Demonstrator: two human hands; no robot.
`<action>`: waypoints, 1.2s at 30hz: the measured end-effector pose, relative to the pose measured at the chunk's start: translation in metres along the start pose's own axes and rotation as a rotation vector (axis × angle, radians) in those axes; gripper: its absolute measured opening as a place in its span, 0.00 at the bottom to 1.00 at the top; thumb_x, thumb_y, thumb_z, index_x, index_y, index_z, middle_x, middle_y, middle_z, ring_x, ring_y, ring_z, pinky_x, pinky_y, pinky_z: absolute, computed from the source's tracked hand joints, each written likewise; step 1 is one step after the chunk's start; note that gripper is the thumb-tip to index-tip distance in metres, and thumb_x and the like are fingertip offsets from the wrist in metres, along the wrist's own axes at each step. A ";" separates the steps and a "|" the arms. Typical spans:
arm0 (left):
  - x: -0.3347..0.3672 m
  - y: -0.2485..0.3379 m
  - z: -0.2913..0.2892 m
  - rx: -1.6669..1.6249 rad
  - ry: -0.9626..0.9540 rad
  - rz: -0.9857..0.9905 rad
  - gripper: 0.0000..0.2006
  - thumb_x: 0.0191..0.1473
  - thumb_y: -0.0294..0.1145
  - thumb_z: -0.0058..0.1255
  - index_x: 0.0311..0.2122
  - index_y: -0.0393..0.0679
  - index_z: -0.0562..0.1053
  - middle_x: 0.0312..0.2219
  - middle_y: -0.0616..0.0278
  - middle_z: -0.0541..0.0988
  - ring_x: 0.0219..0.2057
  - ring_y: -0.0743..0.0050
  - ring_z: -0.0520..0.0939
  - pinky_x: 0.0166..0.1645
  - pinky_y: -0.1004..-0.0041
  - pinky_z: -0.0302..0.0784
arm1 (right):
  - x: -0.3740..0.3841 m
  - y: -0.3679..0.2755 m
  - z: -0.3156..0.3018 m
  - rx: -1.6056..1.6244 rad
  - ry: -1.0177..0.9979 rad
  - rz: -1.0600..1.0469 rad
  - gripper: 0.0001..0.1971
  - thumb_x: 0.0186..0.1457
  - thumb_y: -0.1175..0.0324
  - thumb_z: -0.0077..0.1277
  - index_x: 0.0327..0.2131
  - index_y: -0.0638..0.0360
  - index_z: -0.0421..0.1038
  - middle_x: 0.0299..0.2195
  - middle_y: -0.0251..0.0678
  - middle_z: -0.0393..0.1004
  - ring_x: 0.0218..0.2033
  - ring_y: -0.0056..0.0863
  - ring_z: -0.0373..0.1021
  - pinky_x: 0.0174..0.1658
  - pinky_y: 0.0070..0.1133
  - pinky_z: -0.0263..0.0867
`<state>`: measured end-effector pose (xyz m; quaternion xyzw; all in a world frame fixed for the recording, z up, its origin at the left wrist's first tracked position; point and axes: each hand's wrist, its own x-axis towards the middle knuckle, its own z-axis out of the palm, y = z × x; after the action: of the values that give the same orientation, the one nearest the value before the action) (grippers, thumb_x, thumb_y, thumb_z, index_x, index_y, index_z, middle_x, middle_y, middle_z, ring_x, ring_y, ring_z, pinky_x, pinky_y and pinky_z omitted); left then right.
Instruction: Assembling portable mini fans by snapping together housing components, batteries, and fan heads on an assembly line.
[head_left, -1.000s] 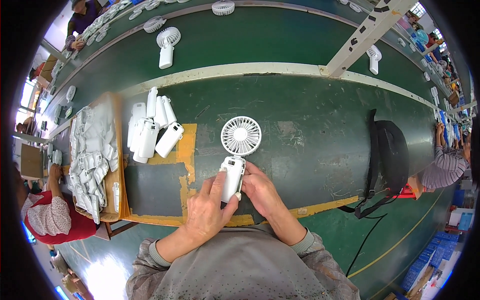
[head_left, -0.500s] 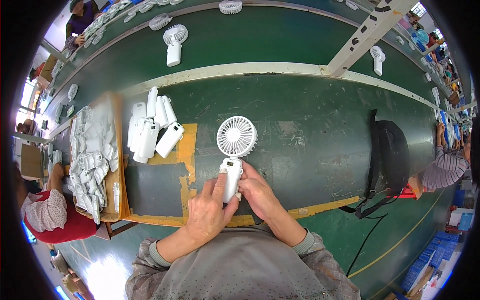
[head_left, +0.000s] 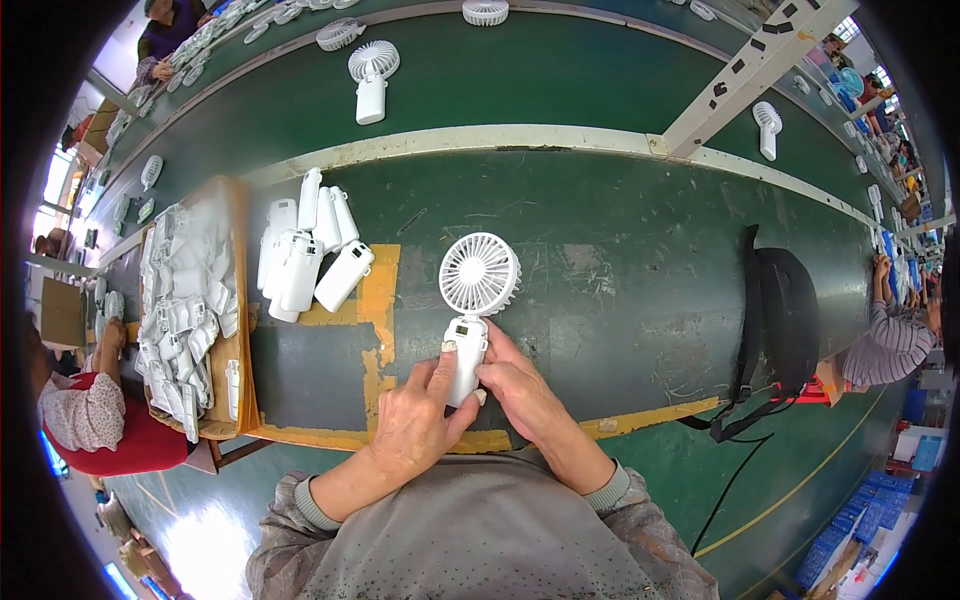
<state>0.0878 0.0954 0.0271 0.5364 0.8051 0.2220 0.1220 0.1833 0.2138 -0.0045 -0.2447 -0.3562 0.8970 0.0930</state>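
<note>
A white handheld fan [head_left: 480, 274] lies on the dark green table in front of me, its round grille pointing away and its handle towards me. My left hand [head_left: 415, 408] has its fingers closed around the handle's left side, the index fingertip near the small dark window. On the other side, my right hand [head_left: 520, 385] grips the handle's right edge, its fingertips partly hidden behind it. Left of the fan lies a heap of white handle casings [head_left: 297, 272], some stacked on others.
A cardboard box [head_left: 247, 375] full of white plastic parts stands at the left. To the right is a black backpack-like bag [head_left: 785, 315] with straps. Beyond a pale rail [head_left: 450, 138], a green conveyor belt carries several fans [head_left: 371, 98]. Other people sit at both sides.
The fans on the belt have shifted slightly to the right. Both my hands keep their hold on the fan's handle, almost unmoved.
</note>
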 end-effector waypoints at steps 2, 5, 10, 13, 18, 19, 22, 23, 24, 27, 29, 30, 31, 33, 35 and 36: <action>0.000 -0.003 0.000 -0.028 -0.007 -0.003 0.28 0.41 0.37 0.58 0.47 0.31 0.67 0.30 0.49 0.75 0.21 0.54 0.79 0.24 0.63 0.74 | 0.000 -0.001 -0.001 0.022 -0.031 0.019 0.34 0.46 0.77 0.34 0.60 0.64 0.43 0.53 0.38 0.58 0.55 0.26 0.54 0.57 0.22 0.48; 0.001 -0.006 -0.002 -0.055 -0.017 -0.020 0.28 0.41 0.38 0.58 0.47 0.33 0.67 0.32 0.49 0.75 0.23 0.52 0.79 0.26 0.62 0.74 | 0.000 0.000 -0.001 0.017 -0.021 0.016 0.34 0.46 0.78 0.33 0.60 0.64 0.43 0.54 0.39 0.57 0.56 0.26 0.53 0.58 0.22 0.47; 0.002 -0.010 -0.006 -0.098 -0.055 -0.045 0.27 0.42 0.39 0.58 0.47 0.34 0.68 0.33 0.49 0.76 0.25 0.50 0.80 0.27 0.61 0.75 | 0.000 -0.001 0.001 0.002 -0.012 0.035 0.34 0.46 0.79 0.33 0.60 0.64 0.43 0.55 0.39 0.56 0.57 0.26 0.52 0.58 0.22 0.46; 0.003 -0.011 -0.008 -0.110 -0.069 -0.046 0.27 0.42 0.39 0.58 0.47 0.34 0.67 0.33 0.48 0.75 0.25 0.50 0.80 0.28 0.61 0.76 | 0.000 0.001 0.001 -0.014 -0.019 0.022 0.34 0.46 0.79 0.33 0.60 0.64 0.42 0.55 0.38 0.56 0.57 0.26 0.52 0.58 0.21 0.46; 0.003 -0.010 -0.004 -0.093 -0.053 -0.022 0.28 0.42 0.39 0.58 0.48 0.34 0.67 0.33 0.48 0.75 0.24 0.50 0.79 0.27 0.60 0.75 | 0.000 0.002 0.001 -0.003 -0.014 0.022 0.34 0.46 0.78 0.34 0.60 0.64 0.42 0.55 0.38 0.56 0.57 0.26 0.52 0.58 0.21 0.46; 0.002 -0.011 -0.003 -0.087 -0.060 -0.015 0.28 0.43 0.39 0.58 0.48 0.33 0.66 0.33 0.48 0.75 0.24 0.50 0.79 0.27 0.60 0.75 | 0.000 0.001 0.002 -0.014 0.000 0.029 0.34 0.47 0.78 0.34 0.60 0.64 0.43 0.54 0.37 0.57 0.56 0.26 0.53 0.58 0.21 0.46; 0.000 -0.011 -0.001 -0.066 -0.069 -0.003 0.29 0.43 0.39 0.58 0.48 0.32 0.65 0.33 0.48 0.75 0.24 0.50 0.79 0.26 0.60 0.75 | -0.001 0.001 0.003 -0.035 0.011 0.037 0.34 0.47 0.77 0.34 0.60 0.63 0.43 0.53 0.37 0.58 0.55 0.25 0.54 0.57 0.21 0.47; 0.000 -0.011 -0.001 -0.052 -0.071 0.003 0.29 0.43 0.39 0.58 0.49 0.31 0.65 0.33 0.48 0.75 0.24 0.50 0.79 0.26 0.61 0.74 | -0.001 0.001 0.004 -0.046 0.008 0.036 0.34 0.47 0.77 0.34 0.61 0.62 0.43 0.52 0.37 0.59 0.54 0.25 0.55 0.57 0.21 0.48; -0.001 -0.011 0.000 -0.053 -0.070 0.001 0.29 0.43 0.39 0.58 0.49 0.31 0.65 0.33 0.48 0.75 0.24 0.50 0.79 0.26 0.61 0.74 | -0.001 0.002 0.004 -0.047 0.007 0.037 0.34 0.47 0.77 0.34 0.61 0.62 0.43 0.52 0.37 0.59 0.54 0.25 0.55 0.57 0.21 0.48; -0.002 -0.011 0.002 -0.040 -0.064 0.013 0.30 0.44 0.38 0.57 0.49 0.31 0.64 0.33 0.48 0.74 0.23 0.51 0.79 0.25 0.62 0.74 | -0.001 0.007 0.007 -0.063 0.049 0.041 0.30 0.53 0.75 0.36 0.60 0.63 0.44 0.51 0.36 0.60 0.51 0.23 0.57 0.54 0.20 0.52; -0.003 -0.009 0.005 -0.021 -0.053 0.038 0.30 0.44 0.38 0.57 0.50 0.31 0.64 0.34 0.48 0.73 0.24 0.52 0.79 0.25 0.63 0.74 | -0.001 0.011 0.015 -0.086 0.169 -0.101 0.24 0.58 0.71 0.41 0.58 0.63 0.51 0.44 0.33 0.66 0.44 0.18 0.62 0.48 0.18 0.59; -0.003 -0.008 0.006 -0.023 -0.046 0.032 0.30 0.44 0.38 0.57 0.50 0.31 0.64 0.34 0.48 0.73 0.24 0.52 0.79 0.25 0.63 0.74 | 0.000 0.012 0.013 -0.092 0.163 -0.098 0.24 0.58 0.71 0.41 0.58 0.63 0.51 0.44 0.33 0.66 0.44 0.18 0.62 0.48 0.18 0.59; -0.003 -0.006 0.007 -0.014 -0.050 0.032 0.30 0.44 0.38 0.57 0.50 0.31 0.64 0.34 0.48 0.73 0.23 0.52 0.79 0.25 0.63 0.74 | 0.001 0.015 0.010 -0.102 0.188 -0.084 0.23 0.59 0.70 0.41 0.57 0.64 0.53 0.43 0.33 0.67 0.44 0.18 0.63 0.47 0.17 0.59; -0.003 -0.006 0.007 -0.007 -0.047 0.030 0.30 0.44 0.38 0.58 0.50 0.31 0.64 0.34 0.48 0.72 0.23 0.52 0.78 0.25 0.64 0.75 | 0.005 0.020 0.003 -0.118 0.210 -0.070 0.22 0.60 0.69 0.42 0.55 0.65 0.54 0.42 0.32 0.68 0.43 0.18 0.64 0.47 0.17 0.60; -0.002 -0.007 0.006 -0.065 0.010 0.070 0.28 0.43 0.38 0.58 0.47 0.32 0.65 0.33 0.48 0.74 0.23 0.53 0.79 0.26 0.65 0.75 | 0.006 0.021 -0.003 0.010 0.168 -0.093 0.20 0.59 0.71 0.42 0.54 0.65 0.57 0.41 0.32 0.70 0.42 0.18 0.66 0.47 0.18 0.61; -0.001 -0.011 0.006 -0.151 0.012 -0.014 0.26 0.44 0.38 0.58 0.45 0.32 0.66 0.31 0.48 0.75 0.24 0.53 0.79 0.26 0.65 0.75 | 0.005 0.020 -0.003 0.005 0.162 -0.091 0.20 0.59 0.71 0.42 0.54 0.65 0.57 0.41 0.32 0.70 0.42 0.18 0.66 0.47 0.18 0.61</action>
<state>0.0822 0.0920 0.0170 0.5184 0.7905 0.2847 0.1589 0.1803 0.2026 -0.0221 -0.2997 -0.3560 0.8700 0.1628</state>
